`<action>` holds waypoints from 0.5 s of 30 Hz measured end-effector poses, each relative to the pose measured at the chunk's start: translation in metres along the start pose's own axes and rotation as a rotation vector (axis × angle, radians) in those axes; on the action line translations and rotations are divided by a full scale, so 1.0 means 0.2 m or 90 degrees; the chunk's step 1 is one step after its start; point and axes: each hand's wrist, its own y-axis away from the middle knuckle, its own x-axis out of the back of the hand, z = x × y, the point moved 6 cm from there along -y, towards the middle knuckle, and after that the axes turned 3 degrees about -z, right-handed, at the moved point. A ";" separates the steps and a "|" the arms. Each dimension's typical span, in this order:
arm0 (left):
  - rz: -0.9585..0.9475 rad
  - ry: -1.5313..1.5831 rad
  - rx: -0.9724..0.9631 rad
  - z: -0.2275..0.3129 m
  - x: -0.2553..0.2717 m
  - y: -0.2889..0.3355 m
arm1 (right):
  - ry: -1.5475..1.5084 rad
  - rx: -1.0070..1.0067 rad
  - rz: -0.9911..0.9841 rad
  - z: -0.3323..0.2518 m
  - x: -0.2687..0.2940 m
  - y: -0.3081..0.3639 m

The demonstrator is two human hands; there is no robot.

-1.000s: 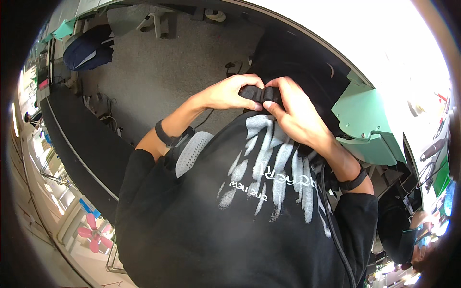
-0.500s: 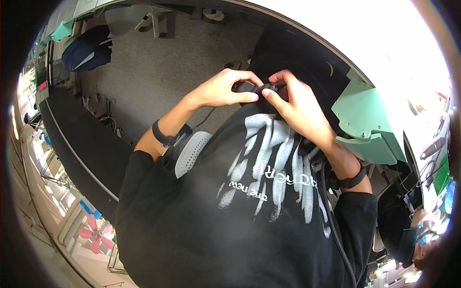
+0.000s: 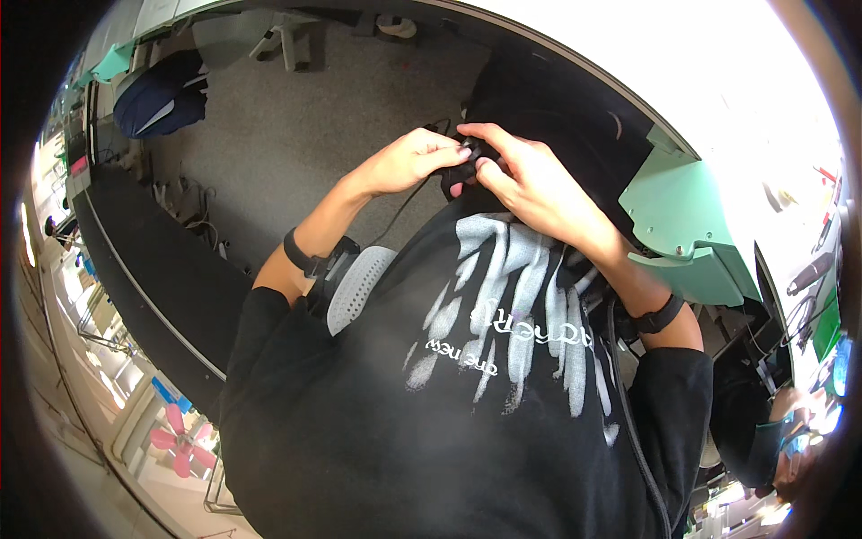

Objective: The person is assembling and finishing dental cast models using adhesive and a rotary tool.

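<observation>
A small, dark black object (image 3: 474, 146) is held between my two hands, just beyond the hem of my black shirt. Its kind I cannot make out, since fingers cover most of it. My left hand (image 3: 409, 163) pinches it from the left, thumb stretched across its near side. From the right, my right hand (image 3: 541, 189) closes on it with thumb and forefinger. Both wrists wear black bands, and the left band (image 3: 310, 259) has a dark box attached. A thin black cable (image 3: 395, 216) runs over the floor below my left hand.
A white tabletop (image 3: 718, 72) curves across the upper right, with a mint-green bracket (image 3: 682, 207) beside my right forearm. A grey perforated armrest (image 3: 361, 289) lies by my left elbow. Dark blue bundled fabric (image 3: 162, 94) is at upper left. Another person (image 3: 790, 449) sits at lower right.
Both hands have shifted closer together, the right one moving leftward. Its fingers now lie over the black object, which has turned and shows less between the hands.
</observation>
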 end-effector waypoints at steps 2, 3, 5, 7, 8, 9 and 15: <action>-0.002 0.013 0.019 0.01 -0.01 0.00 | -0.006 -0.002 -0.003 0.02 -0.01 0.00; -0.004 0.013 0.019 0.01 -0.01 0.00 | -0.006 -0.004 -0.002 0.02 0.00 0.00; -0.015 0.020 0.035 0.00 -0.01 0.01 | -0.049 -0.068 0.025 0.05 0.01 0.00; -0.030 0.025 0.030 0.00 -0.03 0.01 | -0.064 -0.073 0.028 0.04 0.02 0.02; -0.045 0.030 0.025 0.00 -0.05 0.01 | -0.078 -0.078 0.031 0.04 0.03 0.03; -0.045 0.031 0.024 0.01 -0.06 0.01 | -0.076 -0.079 0.030 0.05 0.04 0.03; -0.044 -0.037 0.024 0.03 -0.06 0.02 | -0.108 -0.118 0.017 0.09 0.04 0.04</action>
